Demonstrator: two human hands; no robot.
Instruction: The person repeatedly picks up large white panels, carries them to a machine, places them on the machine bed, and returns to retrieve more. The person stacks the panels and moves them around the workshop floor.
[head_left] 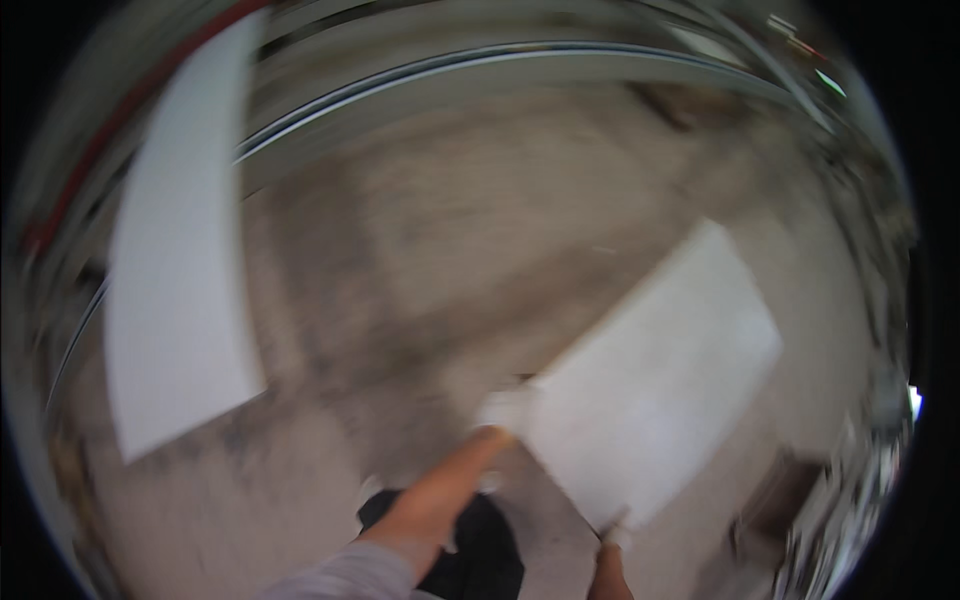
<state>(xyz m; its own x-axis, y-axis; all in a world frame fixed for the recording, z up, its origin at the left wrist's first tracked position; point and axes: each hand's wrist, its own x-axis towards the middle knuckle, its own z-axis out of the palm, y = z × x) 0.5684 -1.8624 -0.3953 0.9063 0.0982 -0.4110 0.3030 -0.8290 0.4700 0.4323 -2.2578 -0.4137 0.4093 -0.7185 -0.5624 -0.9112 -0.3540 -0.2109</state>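
Note:
A flat white rectangular board (650,370) stretches away to the right in front of me, tilted in view. My left hand (508,408), in what looks like a white glove, is closed on its near left corner. At the board's near lower corner, my right hand (617,537) grips the edge, also in a pale covering. Motion blur smears the fingers of both hands. Farther left stands or leans a tall white panel (185,250), apart from my hands.
The concrete floor (480,200) has darker stains. A metal rail (500,52) curves across the far side, and a red edge (110,130) lies beyond the tall panel. To the right are a brown box-like object (785,490) and blurred clutter.

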